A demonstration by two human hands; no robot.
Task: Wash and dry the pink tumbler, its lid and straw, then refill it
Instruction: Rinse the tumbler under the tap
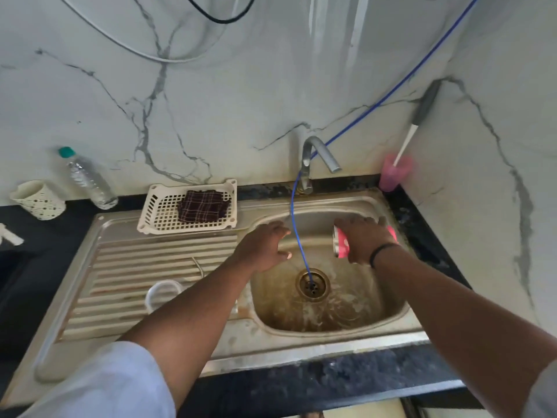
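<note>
- Over the sink basin (388, 315), at about two o'clock from the drain (312, 285), the right hand (366, 241) grips the pink tumbler (342, 242) on its side, fingers wrapped over the top of it, open mouth facing nine o'clock.
- Left hand (265, 248) hovers at ten o'clock of the drain, fingers loosely curled, holding nothing, just beside the blue hose (297, 233) that runs down into the drain.
- Risk one: a wet, smooth body in a one-hand overhand grip — it could slip and drop into the basin.
- Risk two: that hose hangs between the two hands, so a reach across could snag it.
- Risk three: water is swirling in the stained basin, and a low dip could pick up dirty splash at the rim.
- Tap spout (324, 152) sits at twelve o'clock; I cannot tell whether it is running.
- Tumbler look: pink with pale markings, a shiny metal rim at the mouth, most of the body hidden under the hand.
- What looks like a clear lid (162, 294) and a thin straw (199, 265) lie on the ribbed drainboard at nine o'clock, well apart from the tumbler.
- Dark checked cloth (203, 205) waits in the white basket (156, 212) at eleven o'clock.
</note>
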